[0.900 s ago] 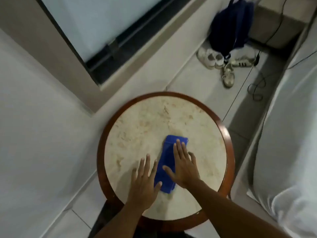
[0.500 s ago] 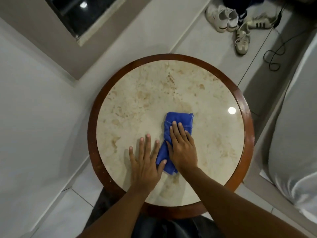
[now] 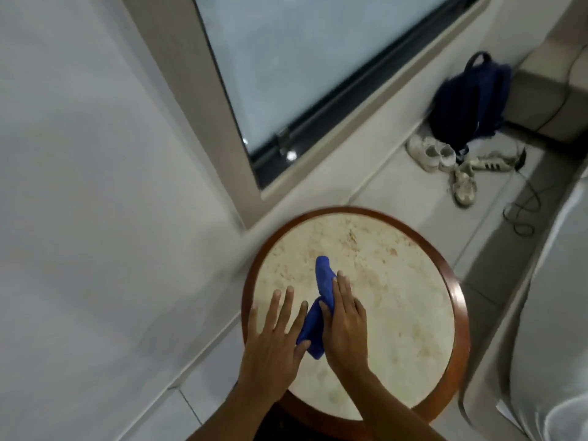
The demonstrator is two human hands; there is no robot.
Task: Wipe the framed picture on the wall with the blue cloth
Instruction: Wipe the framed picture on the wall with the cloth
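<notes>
The blue cloth (image 3: 324, 276) lies bunched on the round marble table (image 3: 397, 281), its far end lifted off the top. My right hand (image 3: 345, 323) closes on the cloth's middle, fingers over it and thumb beneath. To its left, my left hand (image 3: 273, 342) rests flat with its fingers spread, the thumb touching the cloth's near end. No framed picture is in view.
The table has a dark wooden rim (image 3: 459, 313). A plain white wall (image 3: 95, 186) is at left, with a dark-framed window (image 3: 318, 74) beyond the table. A blue backpack (image 3: 471, 100), white shoes (image 3: 445, 157) and a black cable (image 3: 521, 211) lie on the floor. White bedding (image 3: 560, 313) is at right.
The camera has tilted back up toward the window. My right hand went from pressing flat on the cloth to gripping it, and the cloth has bunched and lifted at its far end.
</notes>
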